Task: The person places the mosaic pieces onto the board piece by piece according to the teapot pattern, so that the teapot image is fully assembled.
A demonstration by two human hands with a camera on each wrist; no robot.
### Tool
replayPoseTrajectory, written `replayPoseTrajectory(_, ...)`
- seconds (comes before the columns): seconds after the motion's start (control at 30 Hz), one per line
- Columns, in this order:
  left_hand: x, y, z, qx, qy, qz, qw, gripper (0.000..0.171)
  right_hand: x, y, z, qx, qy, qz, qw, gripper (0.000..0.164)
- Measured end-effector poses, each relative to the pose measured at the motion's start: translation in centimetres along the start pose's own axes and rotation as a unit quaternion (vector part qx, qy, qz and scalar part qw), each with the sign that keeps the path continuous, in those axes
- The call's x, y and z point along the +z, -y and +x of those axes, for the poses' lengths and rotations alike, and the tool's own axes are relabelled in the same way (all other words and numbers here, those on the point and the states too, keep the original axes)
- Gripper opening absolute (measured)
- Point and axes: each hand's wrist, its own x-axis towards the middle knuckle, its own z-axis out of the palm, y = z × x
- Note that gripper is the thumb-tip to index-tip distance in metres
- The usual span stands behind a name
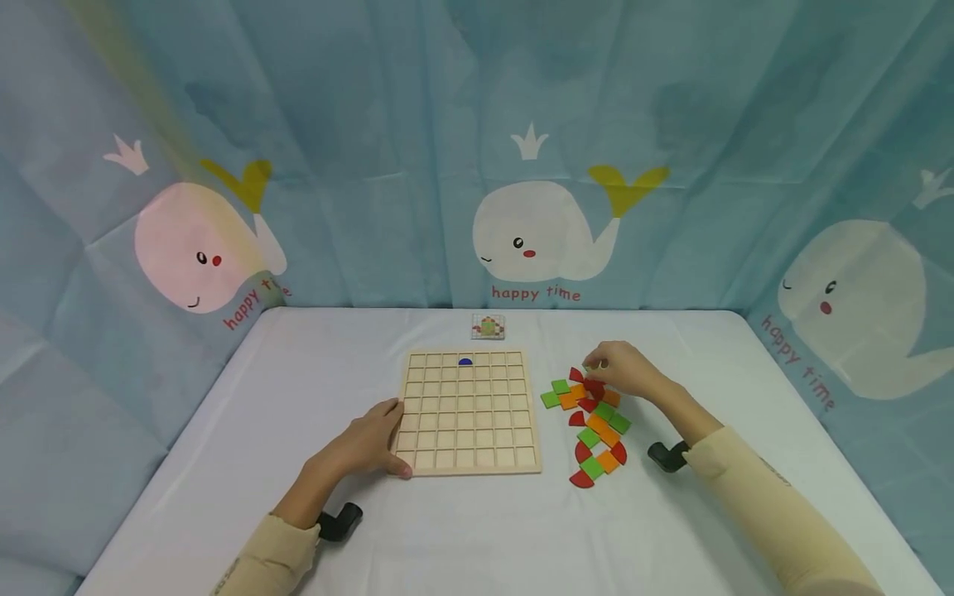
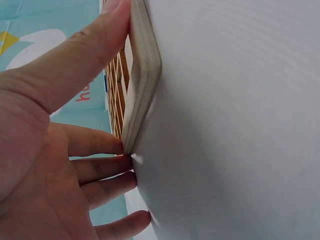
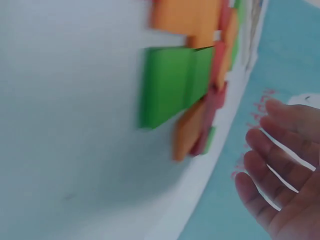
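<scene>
A pale wooden grid board (image 1: 475, 413) lies flat on the white table. One blue half-round piece (image 1: 465, 362) sits in a top-row cell. My left hand (image 1: 368, 437) touches the board's left side, its thumb at the near left corner; in the left wrist view its fingers (image 2: 102, 170) are fairly straight along the edge. To the right of the board lies a loose group of flat pieces: green squares (image 1: 591, 468), orange squares (image 1: 608, 461) and red quarter-rounds (image 1: 582, 479). Over the far end of this group is my right hand (image 1: 629, 370), fingers loosely bent, with nothing visible in its grasp.
A small patterned picture card (image 1: 488, 327) lies beyond the board near the table's back edge. Blue curtains (image 1: 387, 240) with printed whales enclose the table (image 1: 313, 356) at the back and sides. A black device (image 1: 340, 522) sits by each wrist.
</scene>
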Motion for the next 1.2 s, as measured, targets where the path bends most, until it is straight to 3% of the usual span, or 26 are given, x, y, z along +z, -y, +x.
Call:
replayPoseTrajectory(0.4, -0.1, 0.2, -0.1, -0.002, 0.004, -0.002, 1.0, 0.115, 1.4, -3.0, -2.5, 0.022, 0.006, 0.0, 1.0, 0.022)
replayPoseTrajectory(1.2, 0.2, 0.3, 0.1, 0.0, 0.002, 0.0, 1.0, 0.116, 1.9, -3.4, -3.2, 0.021, 0.014, -0.02, 0.999, 0.024)
